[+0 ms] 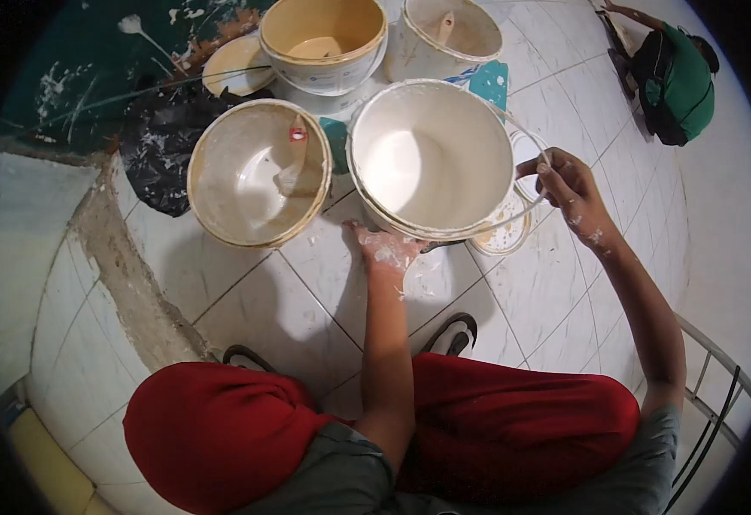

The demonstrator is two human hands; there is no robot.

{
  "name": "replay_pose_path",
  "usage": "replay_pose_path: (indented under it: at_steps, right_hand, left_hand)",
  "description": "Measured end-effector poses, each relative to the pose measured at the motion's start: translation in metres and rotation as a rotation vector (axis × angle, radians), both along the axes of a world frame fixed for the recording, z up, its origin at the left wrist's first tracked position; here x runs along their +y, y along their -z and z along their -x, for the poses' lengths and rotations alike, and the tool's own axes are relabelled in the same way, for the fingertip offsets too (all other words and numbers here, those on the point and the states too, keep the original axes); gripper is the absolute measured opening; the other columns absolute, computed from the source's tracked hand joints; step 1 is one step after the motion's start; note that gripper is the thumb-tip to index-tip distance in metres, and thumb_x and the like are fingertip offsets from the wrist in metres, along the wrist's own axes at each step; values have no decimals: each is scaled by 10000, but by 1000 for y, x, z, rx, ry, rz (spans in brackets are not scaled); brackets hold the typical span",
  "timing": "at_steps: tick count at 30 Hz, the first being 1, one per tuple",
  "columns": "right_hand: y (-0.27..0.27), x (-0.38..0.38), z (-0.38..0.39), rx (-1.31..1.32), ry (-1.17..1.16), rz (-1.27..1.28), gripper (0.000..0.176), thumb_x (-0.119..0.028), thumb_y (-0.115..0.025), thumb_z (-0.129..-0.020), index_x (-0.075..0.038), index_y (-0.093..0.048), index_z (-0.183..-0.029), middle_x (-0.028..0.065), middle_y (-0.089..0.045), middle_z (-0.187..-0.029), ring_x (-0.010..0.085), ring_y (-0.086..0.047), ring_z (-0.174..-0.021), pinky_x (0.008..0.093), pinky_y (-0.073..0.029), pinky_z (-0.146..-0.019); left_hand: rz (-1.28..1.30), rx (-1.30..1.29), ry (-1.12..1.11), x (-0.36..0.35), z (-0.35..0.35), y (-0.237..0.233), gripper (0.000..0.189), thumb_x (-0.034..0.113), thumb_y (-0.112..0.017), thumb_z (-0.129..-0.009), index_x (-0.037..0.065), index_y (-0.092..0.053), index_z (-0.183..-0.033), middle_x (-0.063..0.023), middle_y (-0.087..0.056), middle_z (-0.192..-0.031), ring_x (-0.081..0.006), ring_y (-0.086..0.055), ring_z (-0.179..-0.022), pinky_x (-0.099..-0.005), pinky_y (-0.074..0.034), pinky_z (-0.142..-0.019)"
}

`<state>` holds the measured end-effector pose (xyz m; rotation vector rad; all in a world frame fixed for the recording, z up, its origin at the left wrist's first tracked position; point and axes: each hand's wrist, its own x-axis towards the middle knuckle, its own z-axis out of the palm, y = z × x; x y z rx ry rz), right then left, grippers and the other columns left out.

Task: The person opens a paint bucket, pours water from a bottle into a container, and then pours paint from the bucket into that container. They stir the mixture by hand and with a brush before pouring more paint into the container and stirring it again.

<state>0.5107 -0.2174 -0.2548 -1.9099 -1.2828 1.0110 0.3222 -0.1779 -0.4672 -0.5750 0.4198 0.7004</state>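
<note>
A large white bucket (470,163) stands before me, with smooth white paint-like stuff inside. My right hand (568,187) pinches its thin wire handle (537,204) on the right side. Low on the bucket's near side is my left hand (386,247), smeared with white, its thumb out to the left and its fingers partly hidden beneath the bucket. Just left stands a second bucket (212,184), its wall stained, with a little white liquid and a paintbrush (294,163) leaning inside.
Behind stand a cream-lined bucket (324,73) and another bucket (410,60) with a wooden handle in it. Lids (506,236) lie at right, a black plastic bag (156,167) at left. Another person in green (684,86) is at far right. A metal rail (710,352) runs at right.
</note>
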Motion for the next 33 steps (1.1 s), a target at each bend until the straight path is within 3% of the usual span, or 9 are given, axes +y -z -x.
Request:
replay_pose_path:
  at_steps: [9, 15, 18, 21, 23, 25, 27, 31, 33]
  right_hand:
    - [37, 19, -25, 199, 134, -9, 216, -222, -488, -887, -26, -546, -815, 56, -605, -792, 41, -407, -563, 188, -337, -489]
    - [53, 14, -44, 214, 157, -44, 214, -205, -472, -891, -15, -567, -866, 14, -567, -723, 34, -405, -581, 191, -314, -490]
    - [71, 12, -76, 124, 158, -19, 227, -211, -482, -882, -3, -574, -872, 31, -603, -749, 42, -408, -596, 199, -313, -515]
    - [83, 20, -77, 145, 153, -170, 208, -195, -477, -864, -20, -563, -791, 21, -584, -708, 49, -376, -545, 206, -305, -484]
    - [72, 25, -85, 38, 47, -83, 240, -216, -478, -858, -7, -581, -800, 52, -613, -732, 80, -431, -600, 222, -365, -546]
    - [70, 38, -97, 6, 1, -29, 464, -426, -452, -888, 12, -585, -812, 70, -627, -748, 109, -471, -615, 248, -380, -515]
    - [52, 60, -105, -88, 112, 31, 621, -540, -482, -831, 67, -589, -902, 147, -639, -787, 220, -574, -670, 341, -456, -608]
    - [47, 126, -136, -641, 130, -142, 460, -418, -581, -792, 17, -565, -941, 194, -631, -841, 333, -618, -825, 396, -485, -717]
    - [52, 164, -155, -767, 161, -214, 435, -361, -603, -787, 15, -546, -999, 190, -632, -881, 345, -614, -849, 407, -488, -728]
  left_hand:
    - [124, 108, 84, -13, -10, 7, 1042, 840, -122, -681, 107, -85, -1421, -164, -50, -1469, -373, -48, -1345, -511, -25, -1062]
    - [119, 198, 84, -53, -35, 5, 1005, 808, -161, -717, 76, -145, -1406, -120, -181, -1456, -355, -243, -1304, -483, -129, -1050]
    - [104, 672, -30, -91, -62, 3, 1004, 795, -244, -730, 28, -198, -1376, -81, -348, -1381, -346, -401, -1194, -451, -280, -952]
    - [79, 847, 109, -109, -77, -19, 865, 709, -253, -796, 80, -210, -1388, -99, -244, -1437, -299, -451, -1147, -457, -293, -922]
    - [-16, 859, 758, -115, -90, -45, 814, 663, -293, -822, 62, -234, -1367, -110, -234, -1434, -262, -504, -1059, -432, -330, -859]
    - [-461, 761, 1022, -102, -78, -85, 779, 672, -352, -807, 25, -425, -1234, -156, -432, -1279, -261, -546, -974, -418, -363, -827]
    - [-1757, 401, 1742, -52, -59, -134, 756, 683, -364, -804, -11, -574, -1015, -200, -583, -1008, -270, -575, -881, -399, -403, -787]
    - [-2320, 728, 1511, 26, -18, -232, 508, 461, -475, -882, -21, -625, -933, -192, -624, -875, -261, -596, -826, -336, -447, -750]
    - [-2276, 1039, 1672, 67, -14, -316, 517, 465, -483, -875, -29, -632, -900, -142, -634, -801, -204, -602, -760, -309, -469, -722]
